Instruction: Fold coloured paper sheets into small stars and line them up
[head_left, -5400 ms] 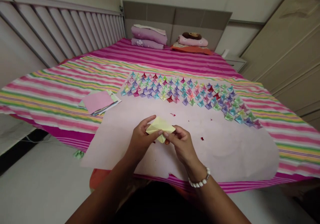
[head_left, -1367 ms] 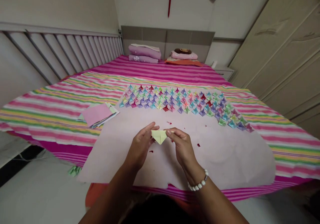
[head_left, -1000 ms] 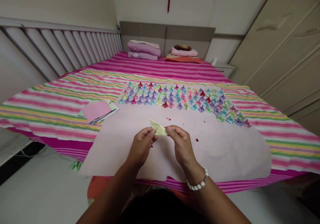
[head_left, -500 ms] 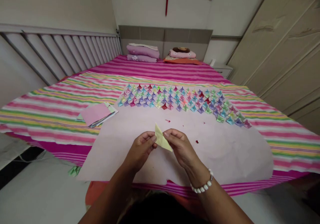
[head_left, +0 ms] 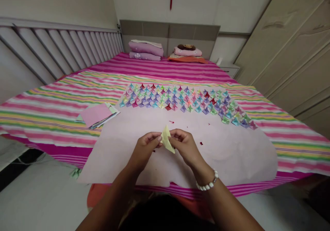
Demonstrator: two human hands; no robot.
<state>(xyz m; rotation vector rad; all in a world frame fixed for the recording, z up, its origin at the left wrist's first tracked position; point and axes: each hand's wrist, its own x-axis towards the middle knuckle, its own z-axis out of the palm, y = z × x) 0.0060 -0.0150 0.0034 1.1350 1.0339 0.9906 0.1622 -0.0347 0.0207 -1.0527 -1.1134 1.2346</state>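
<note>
Between my two hands is a pale yellow folded paper [head_left: 167,142], raised over a large pinkish-white sheet [head_left: 123,159]. My left hand [head_left: 147,145] pinches its left edge between thumb and fingers. On the other side, my right hand [head_left: 184,143] grips the right edge, with a white beaded bracelet [head_left: 207,184] on that wrist. Several rows of small folded paper pieces [head_left: 167,99] in many colours stand along the far part of the sheet. Parts of the yellow paper are hidden behind my fingers.
A stack of coloured paper [head_left: 95,115] lies left of the sheet on the striped bedspread [head_left: 51,104]. Small dark red scraps [head_left: 201,143] dot the sheet. Folded bedding [head_left: 145,49] sits by the headboard [head_left: 144,30]. A white rail [head_left: 74,47] runs along the left.
The yellow paper has turned more upright and looks narrower, its two sides brought closer together. Both hands keep hold of it. The whole view has shifted slightly.
</note>
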